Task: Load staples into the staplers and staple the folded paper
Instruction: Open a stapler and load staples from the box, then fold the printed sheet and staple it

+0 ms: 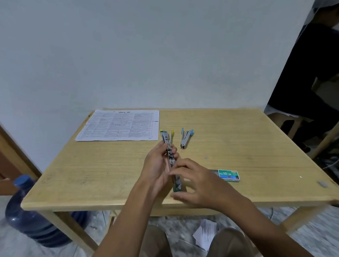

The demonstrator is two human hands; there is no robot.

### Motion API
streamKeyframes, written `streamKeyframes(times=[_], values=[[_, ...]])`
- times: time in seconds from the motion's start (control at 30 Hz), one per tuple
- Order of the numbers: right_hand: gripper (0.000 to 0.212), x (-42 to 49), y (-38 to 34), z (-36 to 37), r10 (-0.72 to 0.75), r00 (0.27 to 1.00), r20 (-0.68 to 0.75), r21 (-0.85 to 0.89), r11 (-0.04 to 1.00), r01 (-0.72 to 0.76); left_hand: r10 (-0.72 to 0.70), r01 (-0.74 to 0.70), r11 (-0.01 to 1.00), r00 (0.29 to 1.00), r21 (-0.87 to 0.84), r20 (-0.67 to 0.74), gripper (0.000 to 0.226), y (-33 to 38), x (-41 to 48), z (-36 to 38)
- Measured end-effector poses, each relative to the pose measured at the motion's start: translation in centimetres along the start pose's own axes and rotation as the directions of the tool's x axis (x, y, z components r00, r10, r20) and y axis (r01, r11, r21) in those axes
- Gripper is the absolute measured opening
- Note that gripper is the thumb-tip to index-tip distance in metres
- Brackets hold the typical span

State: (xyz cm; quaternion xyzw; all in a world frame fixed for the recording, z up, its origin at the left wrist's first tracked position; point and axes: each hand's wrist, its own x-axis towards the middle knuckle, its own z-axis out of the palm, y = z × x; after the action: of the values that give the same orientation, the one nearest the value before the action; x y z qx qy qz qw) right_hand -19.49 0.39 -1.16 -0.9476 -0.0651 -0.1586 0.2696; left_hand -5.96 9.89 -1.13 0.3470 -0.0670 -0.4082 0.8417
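My left hand (157, 164) holds a stapler with yellow ends (167, 140), opened out long, above the middle of the wooden table (105, 172). My right hand (195, 182) touches the stapler's near part with its fingertips, fingers spread; whether it holds a staple strip is hidden. A green-ended part (177, 185) shows below the hands. A second stapler with blue ends (185, 138) lies just beyond. A green staple box (228, 175) rests to the right of my right hand. A printed paper sheet (119, 125) lies flat at the far left.
A blue water jug (33, 216) stands on the floor left of the table. Crumpled paper (205, 233) lies on the floor between my knees. Another person in dark clothes (309, 75) sits at the far right. The wall runs behind the table.
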Motion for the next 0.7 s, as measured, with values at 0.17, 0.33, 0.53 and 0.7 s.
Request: streamKeyframes(times=[0.17,0.33,0.53,0.7], values=[[0.041,0.1,0.8,-1.2,-0.07,0.946,-0.316,0.085,0.991,0.102,0.085,-0.084,0.993,0.996,0.084,-0.006,0.015,1.1,-0.7,1.0],[0.034,1.4,0.9,-3.1,0.223,0.878,-0.424,0.296,0.95,-0.098,-0.05,-0.006,0.896,0.992,0.443,0.116,0.028,0.9,-3.0,1.3],[0.05,2.1,0.3,-2.7,0.439,0.841,-0.316,0.542,0.811,-0.219,-0.049,-0.101,0.87,0.956,0.483,0.289,0.047,0.7,-4.4,0.7],[0.065,2.5,0.0,-2.3,0.54,0.841,-0.024,0.877,0.415,-0.242,0.006,-0.189,0.805,0.95,0.563,0.311,0.044,0.1,-4.8,1.2]])
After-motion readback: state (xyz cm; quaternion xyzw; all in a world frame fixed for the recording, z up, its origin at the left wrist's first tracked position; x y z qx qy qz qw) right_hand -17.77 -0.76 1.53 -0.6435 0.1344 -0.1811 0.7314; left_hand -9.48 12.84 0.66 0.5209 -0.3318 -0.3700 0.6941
